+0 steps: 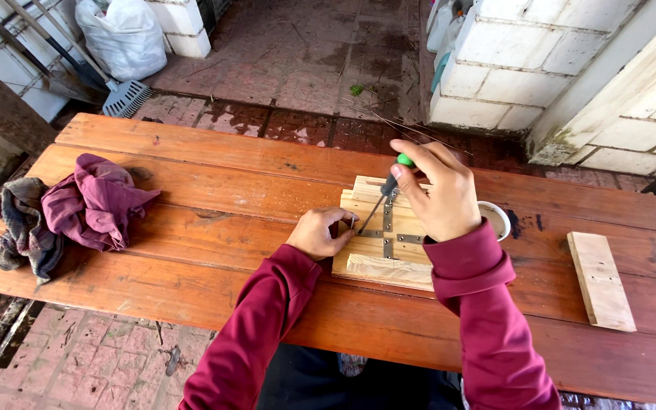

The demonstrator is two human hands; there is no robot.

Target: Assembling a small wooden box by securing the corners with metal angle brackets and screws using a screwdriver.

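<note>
A pale wooden block (389,250) bears a grey metal bracket (389,228). The right hand (438,190) grips a green-handled screwdriver (383,193); the left hand (319,234) pinches a screw (353,222). A white cup's (496,216) contents are hidden.

Two sleeved arms reach forward, hands close together.

The left hand (318,233) lies low with its fingers curled, thumb and forefinger pinched together at the tips. The right hand (436,193) is raised above it, wrist bent, fingers wrapped in a closed grip with the knuckles turned toward the camera. Both forearms wear dark red sleeves down to the wrists.
</note>
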